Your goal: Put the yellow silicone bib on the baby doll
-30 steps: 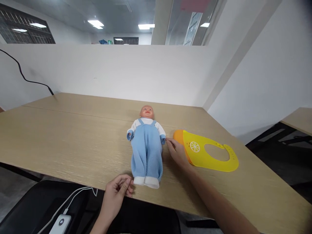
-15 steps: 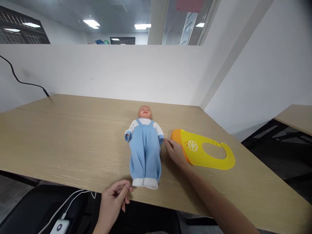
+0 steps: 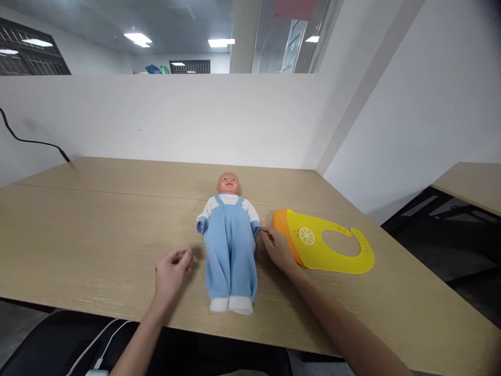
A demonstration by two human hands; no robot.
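A baby doll (image 3: 230, 245) in light blue overalls, a white top and white socks lies on its back on the wooden table, head toward the wall. At the doll's cuff on the right side of the view, my right hand (image 3: 277, 248) has its fingertips pinched together on the sleeve end (image 3: 255, 227). My left hand (image 3: 174, 271) is left of the doll's legs, apart from it, with the fingers curled in and nothing visible in them. Just right of my right hand lies a yellow bib (image 3: 317, 261) with an orange pocket and a white citrus-slice print.
The wooden table (image 3: 117, 230) meets a low white wall (image 3: 188, 120) at the back. A black cable (image 3: 35, 141) hangs at the far left. Below the front edge are a black chair (image 3: 47, 339) and white cables (image 3: 92, 342). Another table (image 3: 469, 183) stands at the right.
My left hand has moved up and left, away from the doll's feet to beside its legs. My right hand stays at the doll's cuff. The view has shifted slightly.
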